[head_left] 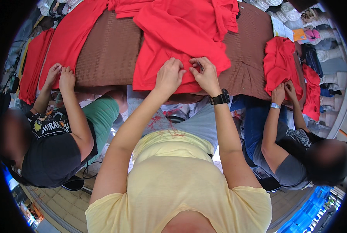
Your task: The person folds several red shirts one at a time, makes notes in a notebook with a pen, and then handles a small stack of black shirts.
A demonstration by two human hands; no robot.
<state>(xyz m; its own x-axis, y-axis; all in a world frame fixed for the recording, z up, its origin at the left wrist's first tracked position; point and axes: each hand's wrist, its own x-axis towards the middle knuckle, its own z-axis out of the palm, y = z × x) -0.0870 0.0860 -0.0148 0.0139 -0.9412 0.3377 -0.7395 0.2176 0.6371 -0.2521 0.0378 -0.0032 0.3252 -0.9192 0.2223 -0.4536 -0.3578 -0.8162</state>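
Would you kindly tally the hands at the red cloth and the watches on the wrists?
Wearer's left hand and right hand: 2
Left co-worker's hands: 2
Right co-worker's hands: 2
Black watch and silver watch: 2
Total: 8

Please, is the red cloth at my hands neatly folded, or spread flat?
Neither: the bright red cloth lies rumpled on the brown textured table cover, with creases and one long part lying loosely across the rest.
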